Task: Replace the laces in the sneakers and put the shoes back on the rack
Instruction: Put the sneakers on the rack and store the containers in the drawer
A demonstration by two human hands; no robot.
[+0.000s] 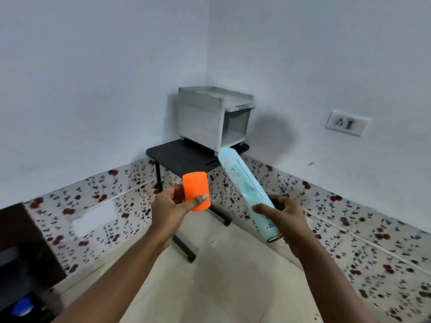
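Note:
My left hand (pixel 171 206) holds an orange plastic cap (pixel 195 191) between thumb and fingers, out in front of me. My right hand (pixel 283 217) grips a long pale blue spray can (pixel 245 190) near its base; the can tilts up and left, its top pointing toward the corner. The cap is off the can and sits a short way to its left. A small grey open-fronted rack (pixel 210 117) stands on a low black table (pixel 179 157) in the corner. No sneakers or laces are in view.
White walls meet at the corner, with a floral tile skirting (pixel 105 206) along the floor. A wall socket (pixel 347 123) is on the right wall. Dark furniture (pixel 21 252) sits at the lower left. The floor (pixel 221 276) is pale tile.

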